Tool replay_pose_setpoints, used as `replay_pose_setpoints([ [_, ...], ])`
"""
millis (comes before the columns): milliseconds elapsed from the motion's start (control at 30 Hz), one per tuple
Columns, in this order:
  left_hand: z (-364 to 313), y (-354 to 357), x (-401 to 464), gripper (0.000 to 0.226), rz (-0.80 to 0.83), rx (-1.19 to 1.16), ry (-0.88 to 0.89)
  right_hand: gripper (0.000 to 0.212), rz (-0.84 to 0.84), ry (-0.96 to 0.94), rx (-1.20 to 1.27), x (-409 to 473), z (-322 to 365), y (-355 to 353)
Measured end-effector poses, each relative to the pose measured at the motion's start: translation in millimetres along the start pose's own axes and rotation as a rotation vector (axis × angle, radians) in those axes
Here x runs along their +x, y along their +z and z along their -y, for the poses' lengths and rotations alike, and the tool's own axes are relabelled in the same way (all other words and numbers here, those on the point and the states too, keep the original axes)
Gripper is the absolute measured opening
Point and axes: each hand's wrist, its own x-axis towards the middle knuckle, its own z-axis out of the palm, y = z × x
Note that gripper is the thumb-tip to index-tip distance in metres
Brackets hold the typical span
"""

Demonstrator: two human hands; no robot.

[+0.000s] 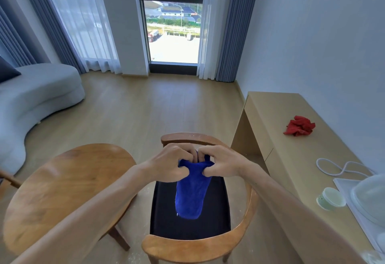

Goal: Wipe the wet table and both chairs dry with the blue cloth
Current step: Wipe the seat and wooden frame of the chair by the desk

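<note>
The blue cloth (190, 193) hangs in the air, pinched at its top edge by both hands. My left hand (168, 162) grips its left corner and my right hand (220, 162) grips its right corner, the two almost touching. Directly below stands a wooden chair (200, 247) with a black seat (162, 211) and a curved backrest. The round wooden table (62, 188) stands to the left of the chair. Part of a second chair (8, 178) shows at the far left edge, mostly hidden.
A long light desk (291, 155) runs along the right wall with a red cloth (300, 126), a white cable (337, 167), a pale green cup (331, 199) and a clear lid. A grey sofa (37, 93) sits at the left. Curtains and a window are ahead.
</note>
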Motion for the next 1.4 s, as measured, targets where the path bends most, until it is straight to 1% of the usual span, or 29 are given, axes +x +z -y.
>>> replay_pose_setpoints([
  [100, 8, 5, -8, 0.014, -0.09, -0.059, -0.065, 0.013, -0.075, 0.004, 0.052, -7, -5, 4],
  [133, 10, 9, -11, 0.017, -0.109, -0.089, -0.084, 0.014, -0.115, -0.001, 0.094, -9, -7, 7],
  [233, 17, 31, -16, 0.035, -0.122, -0.209, -0.14, 0.021, -0.219, 0.007, 0.223, -12, -15, 19],
  [333, 31, 64, -21, 0.054, -0.18, -0.323, -0.214, 0.037, -0.245, 0.069, 0.265, -16, -29, 43],
  [400, 44, 89, -27, 0.07, -0.178, -0.366, -0.278, 0.045, -0.237, 0.124, 0.275, -21, -44, 67],
  [467, 57, 120, -38, 0.074, -0.129, -0.415, -0.366, 0.043, -0.205, 0.216, 0.291, -29, -62, 94],
  [600, 83, 187, -60, 0.059, -0.05, -0.617, -0.546, 0.04, -0.141, 0.462, 0.354, -42, -110, 145],
  [667, 97, 222, -65, 0.061, -0.037, -0.671, -0.677, 0.045, -0.154, 0.589, 0.366, -44, -136, 170],
  [700, 106, 239, -67, 0.064, -0.023, -0.668, -0.748, 0.049, -0.169, 0.64, 0.327, -43, -149, 185],
  [733, 116, 255, -70, 0.066, 0.011, -0.633, -0.813, 0.054, -0.177, 0.676, 0.261, -43, -162, 201],
  [767, 127, 270, -73, 0.068, 0.064, -0.562, -0.863, 0.058, -0.15, 0.699, 0.152, -42, -175, 220],
  [833, 151, 292, -85, 0.062, 0.178, -0.31, -0.919, 0.059, 0.013, 0.717, -0.119, -42, -192, 262],
  [867, 161, 299, -92, 0.055, 0.184, -0.149, -0.912, 0.055, 0.066, 0.723, -0.204, -43, -195, 280],
  [900, 170, 303, -100, 0.048, 0.149, 0.007, -0.886, 0.052, 0.063, 0.734, -0.267, -43, -196, 295],
  [967, 183, 307, -110, 0.034, 0.044, 0.216, -0.801, 0.049, -0.105, 0.747, -0.4, -46, -194, 317],
  [1033, 194, 311, -115, 0.027, -0.05, 0.337, -0.737, 0.047, -0.241, 0.775, -0.459, -47, -186, 334],
  [1133, 200, 319, -112, 0.034, -0.065, 0.367, -0.798, 0.066, -0.268, 0.841, -0.452, -41, -174, 357],
  [1167, 201, 324, -111, 0.039, -0.06, 0.355, -0.828, 0.068, -0.275, 0.872, -0.463, -36, -174, 363],
  [1233, 201, 332, -110, 0.049, -0.08, 0.336, -0.874, 0.062, -0.299, 0.892, -0.471, -29, -177, 369],
  [1267, 202, 334, -109, 0.05, -0.098, 0.325, -0.904, 0.058, -0.318, 0.851, -0.469, -33, -181, 370],
  [1300, 202, 337, -108, 0.048, -0.117, 0.316, -0.937, 0.054, -0.346, 0.768, -0.469, -42, -187, 371],
  [1400, 204, 342, -107, 0.048, -0.154, 0.337, -0.964, 0.045, -0.394, 0.381, -0.466, -89, -220, 365],
])
